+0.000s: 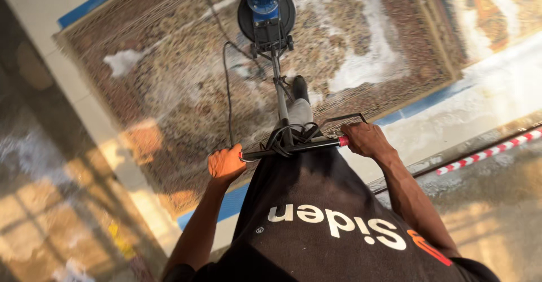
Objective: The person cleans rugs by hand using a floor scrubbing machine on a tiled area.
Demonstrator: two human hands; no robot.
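My left hand (224,163) is closed around the left grip of a black handlebar (293,145). At the bar's other end, my right hand (366,140) wraps the red-tipped right grip. The bar tops a metal pole (278,81) that runs forward to a floor scrubbing machine (265,12) with a blue motor on a round black base. The machine rests on a large patterned rug (186,90) that is wet and streaked with white foam. A black cable (228,90) loops from the machine back to the handlebar.
A second patterned rug (497,5) lies at the upper right. Blue strips (93,2) border the rug on wet, light tiled floor. A red and white striped bar (491,151) runs along the right. My black boot (299,88) stands on the rug.
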